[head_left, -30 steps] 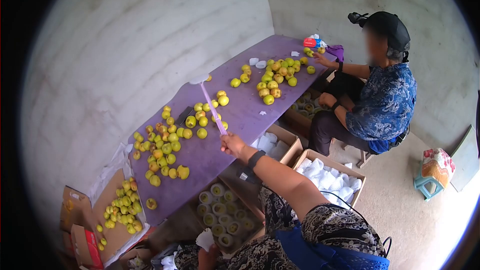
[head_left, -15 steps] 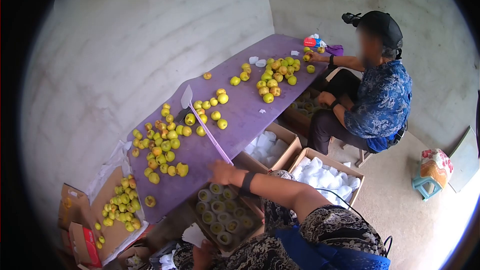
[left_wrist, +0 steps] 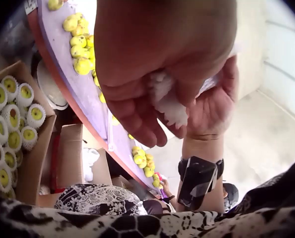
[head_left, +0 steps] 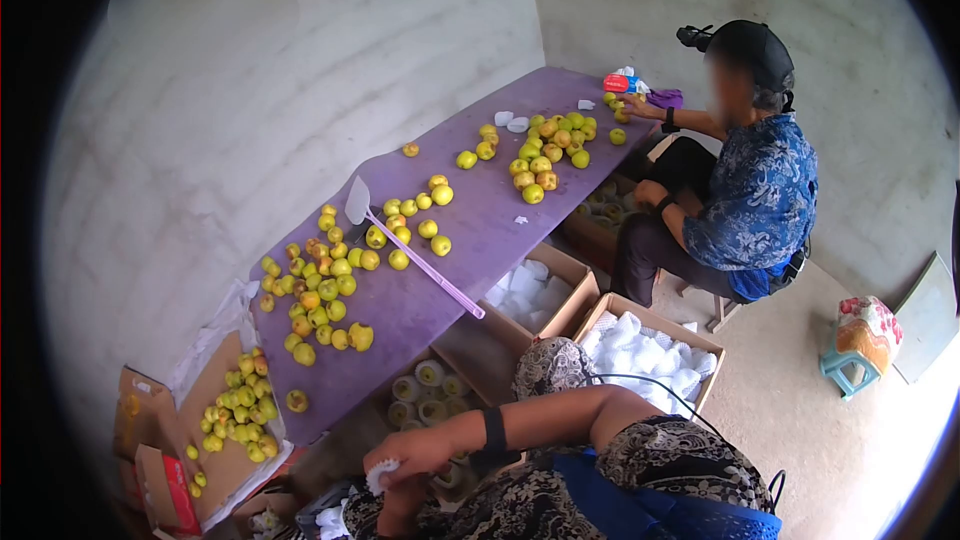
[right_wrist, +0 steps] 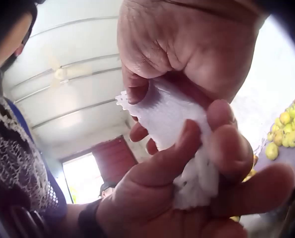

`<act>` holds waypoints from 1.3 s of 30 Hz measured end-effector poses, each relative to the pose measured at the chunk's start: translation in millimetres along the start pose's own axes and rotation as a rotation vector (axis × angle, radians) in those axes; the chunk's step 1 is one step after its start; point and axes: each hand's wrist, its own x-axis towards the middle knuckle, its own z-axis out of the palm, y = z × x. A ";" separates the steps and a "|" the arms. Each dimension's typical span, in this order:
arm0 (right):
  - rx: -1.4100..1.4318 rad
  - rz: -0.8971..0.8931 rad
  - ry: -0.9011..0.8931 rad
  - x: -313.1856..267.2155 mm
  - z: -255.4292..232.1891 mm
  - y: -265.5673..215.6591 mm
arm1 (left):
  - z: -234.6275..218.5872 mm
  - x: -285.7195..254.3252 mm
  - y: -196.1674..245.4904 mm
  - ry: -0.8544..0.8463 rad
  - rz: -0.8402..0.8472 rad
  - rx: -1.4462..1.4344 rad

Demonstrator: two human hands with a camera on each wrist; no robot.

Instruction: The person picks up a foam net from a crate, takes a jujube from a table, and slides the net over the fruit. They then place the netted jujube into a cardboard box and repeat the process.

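Down by my lap, my right hand (head_left: pixel 412 452) and my left hand (head_left: pixel 400 502) meet around a white foam net sleeve (head_left: pixel 380 476). The right wrist view shows the sleeve (right_wrist: pixel 172 116) flattened, with a scalloped edge. My right hand (right_wrist: pixel 187 49) pinches it from above, while the thumb and fingers of my left hand (right_wrist: pixel 152 183) grip its bunched end. A fly swatter (head_left: pixel 425 268) with a pale head and pinkish handle lies across the purple table (head_left: pixel 410 315), its handle end past the front edge. Yellow-green apples (head_left: pixel 330 290) lie scattered beside it.
A carton of net-wrapped apples (left_wrist: pixel 11 126) stands under the table edge. Another carton holds white foam nets (head_left: pixel 650 355). At the far end sits another person (head_left: pixel 750 180), one hand at the apples. More apples (head_left: pixel 240 410) lie on cardboard at the left.
My right hand has let go of the fly swatter, which now lies on the table. It has come down to my left hand and taken hold of the foam net sleeve.
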 end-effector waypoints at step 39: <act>0.004 -0.107 0.255 6.7 11.4 15.1 | -39.7 -47.6 -1.8 0.104 -0.127 -0.052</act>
